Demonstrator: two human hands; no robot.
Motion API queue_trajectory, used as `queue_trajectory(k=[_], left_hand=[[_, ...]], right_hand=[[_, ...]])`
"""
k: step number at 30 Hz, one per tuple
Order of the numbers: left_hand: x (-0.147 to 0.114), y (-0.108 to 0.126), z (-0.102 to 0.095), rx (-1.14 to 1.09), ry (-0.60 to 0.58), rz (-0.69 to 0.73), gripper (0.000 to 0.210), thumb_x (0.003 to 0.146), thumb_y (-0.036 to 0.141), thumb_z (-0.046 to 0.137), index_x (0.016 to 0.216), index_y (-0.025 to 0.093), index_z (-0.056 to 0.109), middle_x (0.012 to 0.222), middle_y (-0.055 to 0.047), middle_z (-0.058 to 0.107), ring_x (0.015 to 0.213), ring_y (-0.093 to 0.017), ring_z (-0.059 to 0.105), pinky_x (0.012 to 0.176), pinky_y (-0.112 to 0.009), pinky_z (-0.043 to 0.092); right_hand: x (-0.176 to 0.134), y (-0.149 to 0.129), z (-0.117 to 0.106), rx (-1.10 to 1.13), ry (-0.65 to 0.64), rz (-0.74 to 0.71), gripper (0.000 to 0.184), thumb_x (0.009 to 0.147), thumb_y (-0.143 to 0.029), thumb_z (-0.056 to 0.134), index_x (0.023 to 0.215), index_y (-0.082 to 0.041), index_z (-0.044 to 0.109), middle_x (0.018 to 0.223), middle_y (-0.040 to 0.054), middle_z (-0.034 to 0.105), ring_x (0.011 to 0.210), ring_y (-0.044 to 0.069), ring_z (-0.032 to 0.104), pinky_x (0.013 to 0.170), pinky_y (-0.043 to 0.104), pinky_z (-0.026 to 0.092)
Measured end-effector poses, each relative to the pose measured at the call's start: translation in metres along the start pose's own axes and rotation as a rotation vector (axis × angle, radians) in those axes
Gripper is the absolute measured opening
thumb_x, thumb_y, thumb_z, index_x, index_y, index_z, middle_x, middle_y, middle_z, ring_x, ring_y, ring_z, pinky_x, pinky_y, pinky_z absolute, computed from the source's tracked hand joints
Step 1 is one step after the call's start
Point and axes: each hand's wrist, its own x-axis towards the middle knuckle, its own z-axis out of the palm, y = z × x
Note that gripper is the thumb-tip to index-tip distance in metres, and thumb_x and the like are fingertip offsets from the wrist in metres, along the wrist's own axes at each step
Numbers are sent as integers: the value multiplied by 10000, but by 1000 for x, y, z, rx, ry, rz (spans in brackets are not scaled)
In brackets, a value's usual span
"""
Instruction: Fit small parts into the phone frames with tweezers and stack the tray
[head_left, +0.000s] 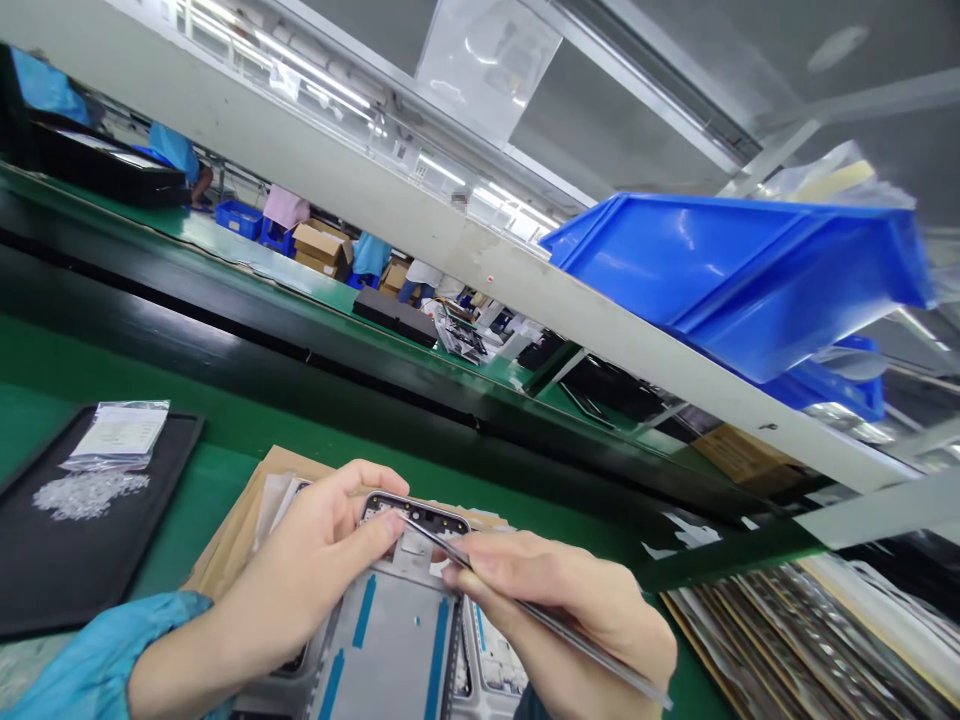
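Note:
My left hand (pixel 300 570) grips the top left edge of a grey phone frame (pixel 390 640) with blue strips on it; the thumb presses near the frame's upper rim. My right hand (pixel 570 610) holds thin metal tweezers (pixel 450 550), whose tips touch the frame's top part next to my left thumb. The frame lies over a brown cardboard sheet (pixel 240 530) on the green bench.
A black tray (pixel 45 560) at the left carries a small plastic bag (pixel 120 435) and a pile of tiny clear parts (pixel 86 493). Blue bins (pixel 735 270) sit on a tilted shelf above. Stacked frames (pixel 810 640) lie at the right. Other workers stand far behind the conveyor.

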Motion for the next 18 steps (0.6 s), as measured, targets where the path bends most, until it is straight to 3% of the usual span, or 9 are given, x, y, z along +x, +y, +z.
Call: queue_trajectory(k=[5,13,18], left_hand=[[-3,4,2,55,55,-3,349,857,465,719,1031,186,600,795,8,672,700,-122,582,648,-223,468],[-2,1,-4,156,3,-14,324,914,450,628,1109,191,626,810,-1,689,716,-136,604,647,-216,467],[0,0,-4,100,-18,-29,380,885,527,642,1081,202,652,769,-5,702,690,-153,617,611,-222,471]], right_hand=[[0,1,-1,-22,-10,16,336,778,68,758,988,-194,745,950,25,788,810,180,775,811,260,664],[-3,6,-1,-21,-27,23,345,783,72,757,1002,-193,737,974,21,785,859,187,774,864,276,657],[-2,5,-2,38,-12,20,350,807,59,741,1048,-195,743,972,51,783,852,218,774,810,319,670]])
